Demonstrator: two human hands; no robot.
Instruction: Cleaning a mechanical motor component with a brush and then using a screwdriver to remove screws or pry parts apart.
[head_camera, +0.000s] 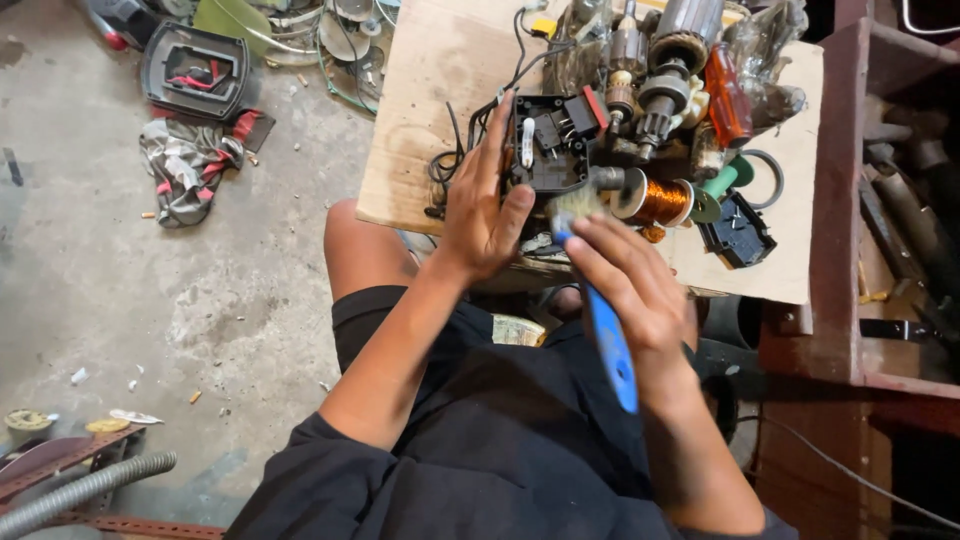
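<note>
A black plastic switch housing (548, 150) is held upright over a cardboard sheet (440, 80), clasped by the left hand (480, 205) with fingers along its left edge and thumb on its lower face. Just right of that grip, the right hand (635, 290) is closed around a blue-handled brush (605, 330), bristles touching the housing's lower edge. A copper coil (660, 200) lies just beyond.
</note>
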